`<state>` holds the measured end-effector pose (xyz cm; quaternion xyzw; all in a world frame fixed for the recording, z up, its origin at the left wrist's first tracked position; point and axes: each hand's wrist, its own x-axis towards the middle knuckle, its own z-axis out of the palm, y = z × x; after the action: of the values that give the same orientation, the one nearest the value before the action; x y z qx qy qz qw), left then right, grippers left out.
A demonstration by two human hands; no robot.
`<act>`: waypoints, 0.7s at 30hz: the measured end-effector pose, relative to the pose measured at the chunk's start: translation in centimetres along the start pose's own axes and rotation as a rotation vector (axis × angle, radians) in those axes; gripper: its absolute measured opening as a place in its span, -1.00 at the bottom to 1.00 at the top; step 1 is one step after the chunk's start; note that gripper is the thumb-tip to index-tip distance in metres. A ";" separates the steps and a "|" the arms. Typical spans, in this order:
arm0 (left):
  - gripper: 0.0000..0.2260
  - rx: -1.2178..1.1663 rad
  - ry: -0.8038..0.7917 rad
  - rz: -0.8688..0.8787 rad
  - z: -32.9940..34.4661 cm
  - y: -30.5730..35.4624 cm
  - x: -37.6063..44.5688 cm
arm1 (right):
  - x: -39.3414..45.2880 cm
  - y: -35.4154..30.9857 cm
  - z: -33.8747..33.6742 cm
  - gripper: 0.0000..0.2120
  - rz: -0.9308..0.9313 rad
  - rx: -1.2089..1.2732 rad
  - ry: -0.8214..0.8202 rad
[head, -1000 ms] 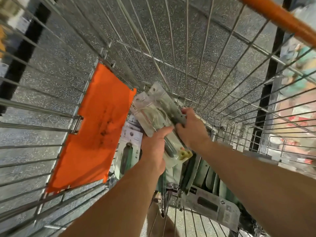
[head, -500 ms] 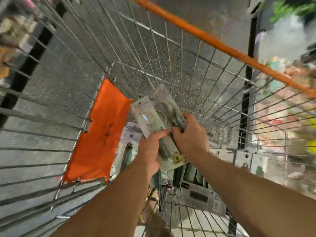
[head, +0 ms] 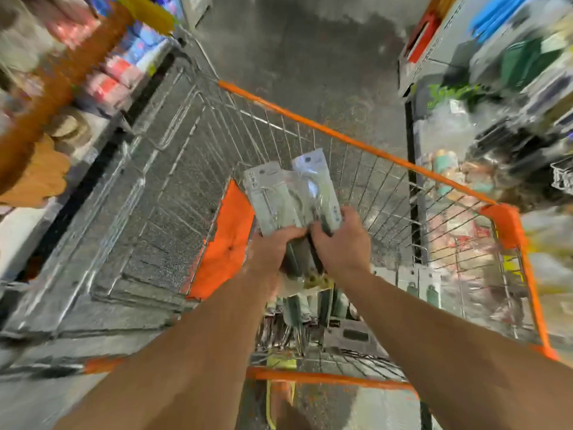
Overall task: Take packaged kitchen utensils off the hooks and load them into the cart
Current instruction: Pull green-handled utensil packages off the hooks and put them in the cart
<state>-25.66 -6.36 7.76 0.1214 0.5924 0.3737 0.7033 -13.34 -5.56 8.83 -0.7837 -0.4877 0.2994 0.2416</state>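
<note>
Gripping a fanned bundle of packaged utensils [head: 293, 197] at its lower end, both hands – left hand [head: 273, 246], right hand [head: 342, 243] – hold it mid-frame over the cart [head: 356, 144], long axis pointing up-frame, packs already below

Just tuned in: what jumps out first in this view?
Two hands, left and right, grip a fan of packaged utensils at centre, above a wire cart with bright orange trim. An orange flap hangs inside it at left; more packs lie below.
</note>
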 end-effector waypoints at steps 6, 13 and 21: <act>-0.78 0.078 -0.097 0.132 -0.7 3.9 -8.7 | -5.9 -4.7 -6.7 -0.61 0.081 0.254 0.031; -0.89 0.155 -0.261 0.291 2.5 8.3 -20.3 | -14.6 -7.9 -17.5 -0.75 0.080 0.687 0.136; -0.79 0.293 -0.535 0.346 9.0 5.7 -32.2 | -26.1 -5.3 -29.5 -0.88 0.014 0.764 0.308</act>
<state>-20.19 -21.52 37.61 0.4133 0.4050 0.3532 0.7352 -4.81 -29.66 39.19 -0.6767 -0.2942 0.3398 0.5832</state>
